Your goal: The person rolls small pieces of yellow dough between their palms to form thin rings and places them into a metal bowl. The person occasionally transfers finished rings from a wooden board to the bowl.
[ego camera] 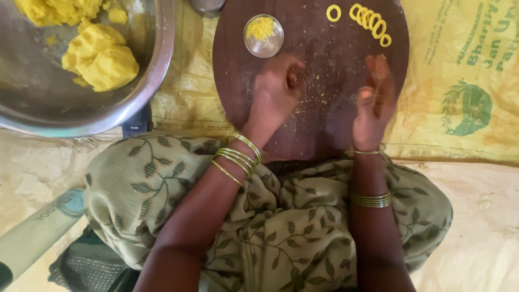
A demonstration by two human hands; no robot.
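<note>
Green leaf-print cloth (281, 232) covers her lap, and just beyond it both hands work at the near edge of the round board (324, 124). Her left hand (275, 94) is curled shut, whether on dough I cannot tell; her right hand (373, 103) stands open on edge, fingers straight. Several dough rings (370, 20) sit finished at the far edge, while much dough (102, 57) remains in the steel bowl (157, 70).
</note>
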